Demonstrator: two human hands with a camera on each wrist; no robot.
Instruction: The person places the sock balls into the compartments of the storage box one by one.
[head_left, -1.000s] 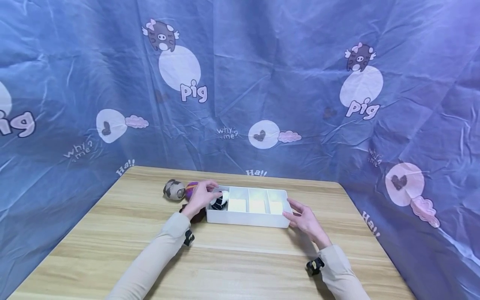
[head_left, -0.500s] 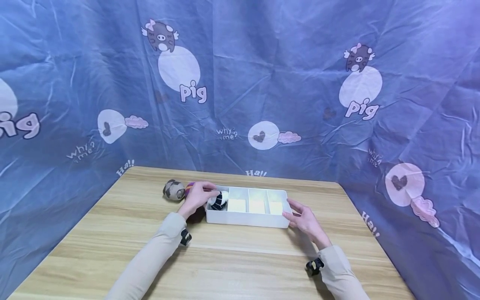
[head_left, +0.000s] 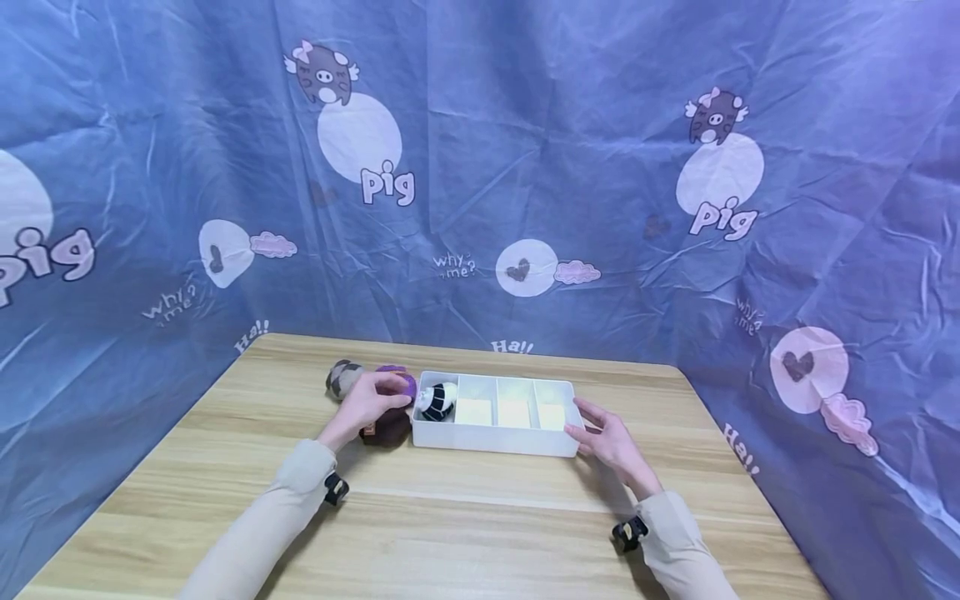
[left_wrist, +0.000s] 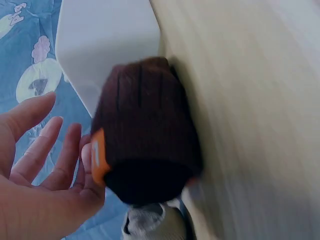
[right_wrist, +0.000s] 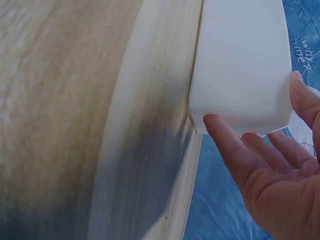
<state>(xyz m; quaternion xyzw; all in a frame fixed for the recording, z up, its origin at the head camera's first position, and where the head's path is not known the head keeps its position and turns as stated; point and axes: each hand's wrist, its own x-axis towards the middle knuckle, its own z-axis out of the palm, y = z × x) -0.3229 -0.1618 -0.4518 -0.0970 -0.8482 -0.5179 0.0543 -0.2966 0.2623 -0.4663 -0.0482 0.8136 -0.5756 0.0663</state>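
My left hand [head_left: 367, 402] hovers just left of the white divided box [head_left: 495, 438], fingers loosely spread and holding nothing. In the left wrist view, dark brown rolled-up socks [left_wrist: 145, 110] with an orange label lie beside its fingers, against the box's end. Purple rolled socks [head_left: 405, 386] with some orange sit behind the fingertips, partly hidden. Grey patterned rolled socks [head_left: 343, 379] are farther left, partly behind the hand. Black-and-white rolled socks [head_left: 437, 402] fill the box's leftmost compartment. My right hand [head_left: 613, 443] holds the box's right end, thumb and fingers at its corner.
The box's other compartments show pale bottoms. It stands on a wooden table [head_left: 480, 525] toward the back edge. A blue printed cloth [head_left: 465, 167] hangs behind the table and along its sides.
My left hand has drawn back left from the black-and-white socks, which now lie fully in view in their compartment. The right hand and the box have stayed in place.
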